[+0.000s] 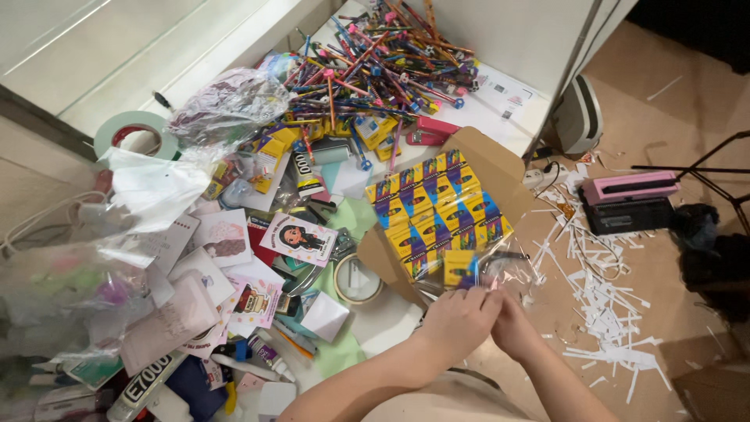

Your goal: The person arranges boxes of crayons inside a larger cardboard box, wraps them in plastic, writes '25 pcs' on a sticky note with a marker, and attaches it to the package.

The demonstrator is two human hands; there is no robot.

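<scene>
1. Cluttered table (pixel 500 101) spread above and to the left of both hands; paper scraps (pixel 609 312) scattered on the floor to their right.
2. Heap of pencils (pixel 383 59) well above the hands, at the far end of the table.
3. Open cardboard box (pixel 500 168) just above the hands, packed with yellow-and-blue crayon packs (pixel 437 211) in rows.
4. Clear plastic bags (pixel 70 297) piled far left of the hands; cards and stickers (pixel 301 238) between bags and box.
5. Tape roll (pixel 357 279) just left of the left hand.
6. Left hand (pixel 457 320) and right hand (pixel 512 324) pressed side by side, fingers pinched on a clear wrapper (pixel 508 273).
7. Single crayon pack (pixel 459 268) touching the fingertips, at the box's near edge, inside the wrapper as far as visible.
</scene>
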